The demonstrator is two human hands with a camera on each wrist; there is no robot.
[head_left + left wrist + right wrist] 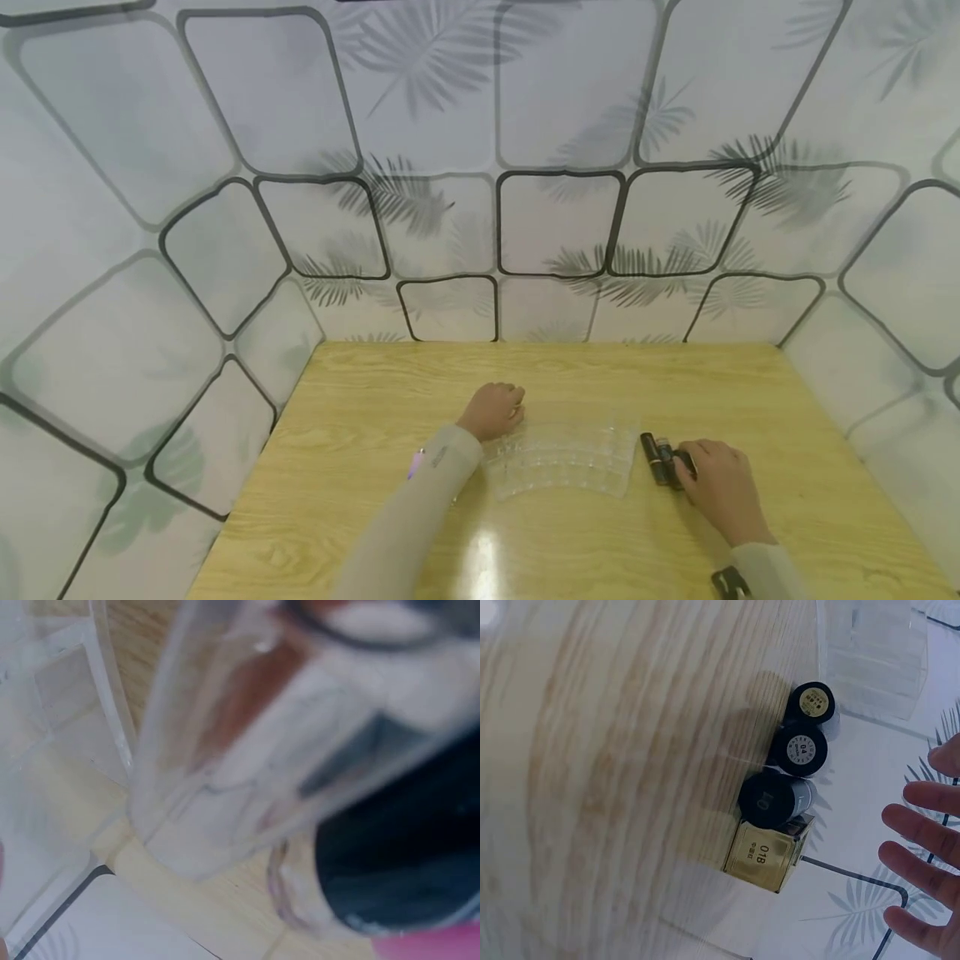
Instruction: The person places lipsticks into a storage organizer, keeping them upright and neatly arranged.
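Note:
My right hand (723,483) hovers over the right end of a row of lipstick-like tubes, fingers spread in the right wrist view. That row has round black ends, among them a gold-labelled tube (812,703), a white-labelled tube (801,750) and a plain black one (767,800). Beside them lies a square gold-ended item (759,856). My left hand (491,410) is at the far left corner of a clear plastic organizer (566,471) with stepped compartments; its fingertips are partly hidden, so I cannot tell whether they grip the edge.
Close by the left wrist, a clear tube (217,772), a black cylinder (405,847) and something pink (435,943) fill the view. A purple item (415,463) peeks out behind the left forearm. The wooden table (360,375) meets patterned cloth walls (558,225) at the back and sides.

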